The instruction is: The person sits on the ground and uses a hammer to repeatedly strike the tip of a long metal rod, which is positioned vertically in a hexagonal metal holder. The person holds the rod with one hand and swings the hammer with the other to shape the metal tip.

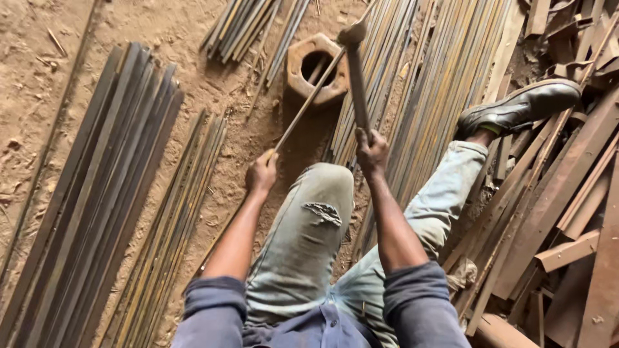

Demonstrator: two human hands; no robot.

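My left hand (261, 173) grips a thin metal rod (308, 100) that slants up to the rim of a rusty hexagonal metal block (316, 67) with a round hole. My right hand (371, 150) holds the handle of a hammer (356, 76), whose head (352, 32) is over the rod's far end at the block's right edge. I sit on the dirt floor with my knees in torn light jeans (316, 225) and one black shoe (522, 106) stretched out to the right.
Long flat steel strips (97, 187) lie in bundles on the left. Several thin rods (425, 84) lie in rows behind the block and under my right leg. Rusty angle iron and scrap (567, 212) pile up on the right.
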